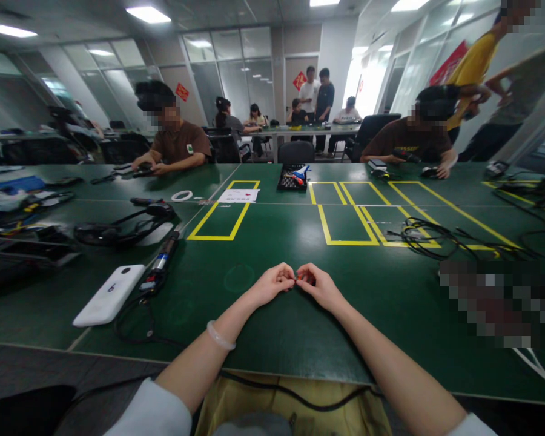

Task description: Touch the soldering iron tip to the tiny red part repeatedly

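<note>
My left hand (275, 284), with a pale bracelet (221, 336) on its wrist, has its fingertips pinched together just above the green table (272, 339). Facing it, my right hand (320, 287) curls its fingers around a small red-and-dark piece (307, 279), mostly hidden behind the thumb and too small to name. The fingertips of both hands nearly meet, and a tiny bit of red shows between them. Whatever the left fingers pinch cannot be made out.
To the left lie a white device (110, 295) marked 6, a dark cylindrical tool (161, 261) and a head strap (125, 225). A black tray (292, 186) stands ahead, near yellow tape outlines (352, 243). Black cables (429, 233) lie right. Two people (179, 142) sit opposite.
</note>
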The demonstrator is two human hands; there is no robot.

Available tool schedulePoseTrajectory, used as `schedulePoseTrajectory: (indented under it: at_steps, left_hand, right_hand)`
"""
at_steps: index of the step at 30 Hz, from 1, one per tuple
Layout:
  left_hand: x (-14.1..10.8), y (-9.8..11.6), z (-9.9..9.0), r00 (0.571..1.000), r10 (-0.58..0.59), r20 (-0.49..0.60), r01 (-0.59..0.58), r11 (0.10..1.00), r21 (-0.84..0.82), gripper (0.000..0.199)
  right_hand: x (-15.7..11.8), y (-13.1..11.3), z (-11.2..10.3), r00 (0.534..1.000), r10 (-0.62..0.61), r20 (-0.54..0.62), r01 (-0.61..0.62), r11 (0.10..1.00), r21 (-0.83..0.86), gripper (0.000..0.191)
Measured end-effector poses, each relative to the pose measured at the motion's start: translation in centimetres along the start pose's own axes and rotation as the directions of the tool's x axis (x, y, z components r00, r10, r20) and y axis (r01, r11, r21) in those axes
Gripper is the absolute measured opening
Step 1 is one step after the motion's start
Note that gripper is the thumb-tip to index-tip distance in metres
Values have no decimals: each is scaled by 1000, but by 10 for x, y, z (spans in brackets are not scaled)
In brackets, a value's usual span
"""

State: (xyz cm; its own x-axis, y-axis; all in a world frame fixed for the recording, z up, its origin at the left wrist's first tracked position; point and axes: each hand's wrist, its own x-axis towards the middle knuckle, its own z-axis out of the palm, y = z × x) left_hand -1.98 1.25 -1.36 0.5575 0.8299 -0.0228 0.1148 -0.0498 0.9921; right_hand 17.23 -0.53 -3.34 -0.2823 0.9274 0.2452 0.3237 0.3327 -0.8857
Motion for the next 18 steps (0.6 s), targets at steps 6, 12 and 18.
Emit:
schedulePoseTrajectory:
  at_steps: [6,12,18]
  left_hand:
    - [1,-2,-1,1000,0,4,0,1000,-3,27]
    - [-4,11,-10,997,-70,-31,72,995,70,47]
    - [-39,27,-72,986,-4,-168,81,889,452,50]
  right_hand:
    - [1,3,-1,1000,5,-4,-5,1000,-27,16]
    - [1,1,-3,1000,20,0,-20,999,-34,16]
    - [0,-3,-4,999,43,14,-43,999,-19,15]
